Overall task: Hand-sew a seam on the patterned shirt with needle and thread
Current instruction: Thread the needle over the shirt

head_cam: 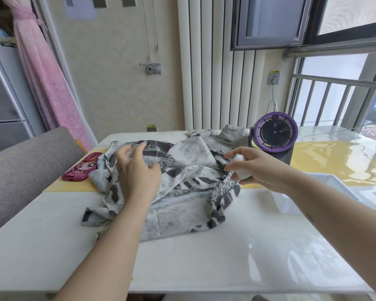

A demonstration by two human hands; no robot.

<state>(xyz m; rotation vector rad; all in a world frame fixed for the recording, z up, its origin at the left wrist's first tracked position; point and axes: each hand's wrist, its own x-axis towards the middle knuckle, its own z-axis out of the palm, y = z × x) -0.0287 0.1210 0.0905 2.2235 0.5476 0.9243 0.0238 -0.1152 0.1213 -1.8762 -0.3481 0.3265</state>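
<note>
The patterned shirt [182, 192] is seen crumpled on the table [204, 257] directly beneath the left hand [137, 170], its grip open, while a small white object [241, 168] is clasped in the right hand [256, 168] beside it.

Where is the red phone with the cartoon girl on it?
In the head view, the red phone lies on the left side of the table, on the yellow mat, between the grey chair and the patterned shirt.

readable text: none | socket sticker [274, 71], wall notice [78, 6]: too blurred
</note>
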